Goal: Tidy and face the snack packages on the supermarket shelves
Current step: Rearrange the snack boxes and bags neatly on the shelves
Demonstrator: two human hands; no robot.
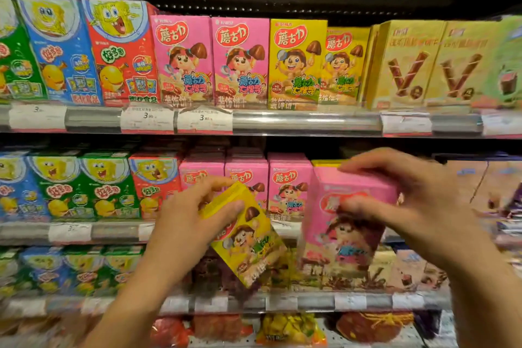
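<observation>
The left hand (186,215) grips a tilted yellow box (248,237). Just right of it, the right hand (406,200) grips a pink box (344,223).

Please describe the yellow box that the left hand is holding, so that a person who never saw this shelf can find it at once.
Start at the middle shelf rail, then go right to the row of upright pink boxes. In front of them the left hand holds the yellow box. Unlike the shelved boxes it is tilted, and it is yellow, whereas the box in the right hand is pink.

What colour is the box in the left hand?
Yellow: the box held by the left hand, in the head view.
</observation>
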